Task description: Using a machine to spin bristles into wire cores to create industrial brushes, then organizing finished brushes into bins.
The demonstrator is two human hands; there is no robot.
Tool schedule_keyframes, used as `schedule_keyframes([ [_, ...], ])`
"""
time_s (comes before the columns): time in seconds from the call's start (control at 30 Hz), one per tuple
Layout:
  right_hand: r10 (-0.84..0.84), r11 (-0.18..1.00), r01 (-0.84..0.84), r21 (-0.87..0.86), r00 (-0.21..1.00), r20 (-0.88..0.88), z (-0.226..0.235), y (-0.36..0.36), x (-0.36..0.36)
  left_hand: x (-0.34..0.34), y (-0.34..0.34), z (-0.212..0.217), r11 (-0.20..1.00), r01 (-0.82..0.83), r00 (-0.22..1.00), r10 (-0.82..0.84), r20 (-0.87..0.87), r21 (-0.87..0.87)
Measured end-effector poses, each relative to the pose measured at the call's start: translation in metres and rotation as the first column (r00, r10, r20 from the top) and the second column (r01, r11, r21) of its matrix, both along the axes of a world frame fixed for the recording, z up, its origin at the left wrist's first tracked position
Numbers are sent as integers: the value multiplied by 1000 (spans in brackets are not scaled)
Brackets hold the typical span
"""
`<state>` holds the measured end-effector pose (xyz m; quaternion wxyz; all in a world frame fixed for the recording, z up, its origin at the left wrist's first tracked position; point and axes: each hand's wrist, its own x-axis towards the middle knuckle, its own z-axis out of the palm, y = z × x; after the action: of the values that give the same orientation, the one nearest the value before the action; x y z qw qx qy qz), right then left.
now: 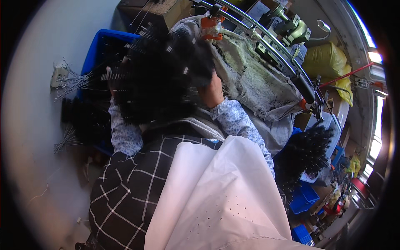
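A large bundle of black bristle brushes [158,83], smeared by motion, is held up in front of my body between my two hands. My left hand [111,81] grips its left side, with part of the fingers showing at the edge of the bristles. On the right side, my right hand [212,91] is closed against the bundle, its fingertips hidden behind the black mass. More dark bristles hang at the lower left, with thin looped wire ends [75,79] sticking out beside them.
Behind the bundle stands a blue bin [93,52] near the pale wall. A grey-white woven sack [258,79] lies under a metal rail [271,48] at the right. Another black bristle bundle [304,154] sits at my right, above blue crates [304,198]. Yellow bags [325,60] stand farther off.
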<state>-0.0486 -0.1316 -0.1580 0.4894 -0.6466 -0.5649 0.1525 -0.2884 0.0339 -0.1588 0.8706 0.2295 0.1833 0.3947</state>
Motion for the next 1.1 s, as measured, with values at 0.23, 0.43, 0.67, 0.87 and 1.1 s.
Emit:
schedule_keyframes([
  [0.23,200,960,-174,-218,974,106,-44,-33,12,82,68,-36,982,180,983,-182,39,50],
  [0.43,94,901,-143,-410,986,-139,-39,-57,23,43,73,-30,945,253,926,-299,-230,-209],
  [0.67,57,945,-149,-290,951,-303,-37,-52,25,-162,71,-41,650,-292,-270,648,-712,702],
  [0.87,19,939,-156,-307,914,-405,-34,-45,26,-245,126,-75,614,-308,88,779,-620,727],
  [1.1,7,896,-120,-428,966,-258,-48,-47,27,-214,165,-43,819,-338,200,545,-814,464],
])
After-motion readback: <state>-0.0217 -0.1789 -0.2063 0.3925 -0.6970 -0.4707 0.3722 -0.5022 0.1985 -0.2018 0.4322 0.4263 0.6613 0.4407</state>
